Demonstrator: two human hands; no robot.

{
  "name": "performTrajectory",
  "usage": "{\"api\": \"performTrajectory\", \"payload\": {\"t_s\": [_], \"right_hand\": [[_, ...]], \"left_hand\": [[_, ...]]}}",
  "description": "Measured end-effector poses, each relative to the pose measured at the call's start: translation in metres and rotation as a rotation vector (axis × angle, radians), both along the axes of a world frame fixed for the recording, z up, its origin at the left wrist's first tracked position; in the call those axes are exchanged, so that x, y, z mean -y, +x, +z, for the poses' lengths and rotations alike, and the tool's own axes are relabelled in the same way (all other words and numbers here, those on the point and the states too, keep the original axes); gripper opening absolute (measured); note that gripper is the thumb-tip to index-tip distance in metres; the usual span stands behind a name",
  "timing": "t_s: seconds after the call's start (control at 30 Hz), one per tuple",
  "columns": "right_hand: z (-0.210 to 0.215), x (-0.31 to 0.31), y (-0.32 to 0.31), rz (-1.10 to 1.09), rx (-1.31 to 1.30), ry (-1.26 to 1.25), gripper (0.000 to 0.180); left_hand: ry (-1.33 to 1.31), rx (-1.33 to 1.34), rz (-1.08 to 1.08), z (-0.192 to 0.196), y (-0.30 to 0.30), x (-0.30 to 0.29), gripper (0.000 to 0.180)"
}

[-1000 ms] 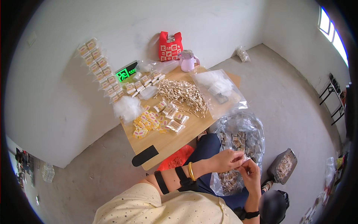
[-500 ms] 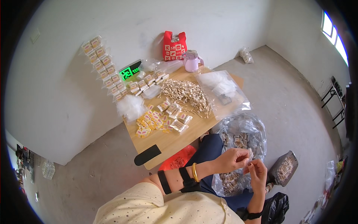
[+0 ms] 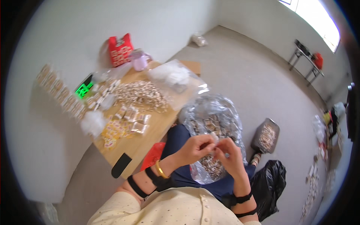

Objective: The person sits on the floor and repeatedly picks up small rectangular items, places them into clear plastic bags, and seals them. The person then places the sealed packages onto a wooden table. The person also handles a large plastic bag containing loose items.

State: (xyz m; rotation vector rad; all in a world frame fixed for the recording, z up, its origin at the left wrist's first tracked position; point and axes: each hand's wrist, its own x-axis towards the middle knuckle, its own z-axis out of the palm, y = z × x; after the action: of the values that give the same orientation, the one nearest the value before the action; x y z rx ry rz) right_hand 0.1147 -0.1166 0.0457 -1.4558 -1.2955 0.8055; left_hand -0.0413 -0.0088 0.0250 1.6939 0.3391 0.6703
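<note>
Over the large clear plastic bag (image 3: 234, 112), my left hand (image 3: 195, 149) and my right hand (image 3: 229, 154) meet fingertip to fingertip. Both are closed in a pinch on a small whitish piece of clear plastic (image 3: 214, 136), which looks like a small bag. What is inside it, if anything, is too blurred to tell. Inside the large bag lie small packs of cotton swabs (image 3: 212, 125) and, below my hands, a heap of loose swab-like sticks (image 3: 212, 167). My fingers partly hide the bag's contents.
To the left, the wooden table (image 3: 150, 129) bears a cotton swab pile (image 3: 140, 93), yellow cards (image 3: 112, 131), clear bags (image 3: 170, 73), a purple jug (image 3: 139, 62) and a red bag (image 3: 120, 50). A grey tub of swabs (image 3: 267, 137) and a black bag (image 3: 268, 187) lie right.
The view has swung to the right, so the table and bag sit further left in it. Both hands stay together, still pinching the small plastic piece.
</note>
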Motion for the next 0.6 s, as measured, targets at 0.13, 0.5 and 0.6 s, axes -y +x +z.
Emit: {"api": "performTrajectory", "payload": {"t_s": [0.13, 0.5, 0.6], "right_hand": [[-0.002, 0.007, 0.004, -0.036, 0.003, -0.007, 0.010], [-0.009, 0.010, 0.028, 0.032, -0.486, 0.003, 0.006], [-0.018, 0.006, 0.034, 0.127, -0.694, 0.063, 0.010]], "left_hand": [[0.047, -0.047, -0.015, -0.001, 0.006, 0.003, 0.011], [0.299, 0.156, 0.373, -0.030, 0.023, -0.003, 0.042], [-0.484, 0.018, 0.244, -0.051, 0.024, -0.003, 0.058]]}}
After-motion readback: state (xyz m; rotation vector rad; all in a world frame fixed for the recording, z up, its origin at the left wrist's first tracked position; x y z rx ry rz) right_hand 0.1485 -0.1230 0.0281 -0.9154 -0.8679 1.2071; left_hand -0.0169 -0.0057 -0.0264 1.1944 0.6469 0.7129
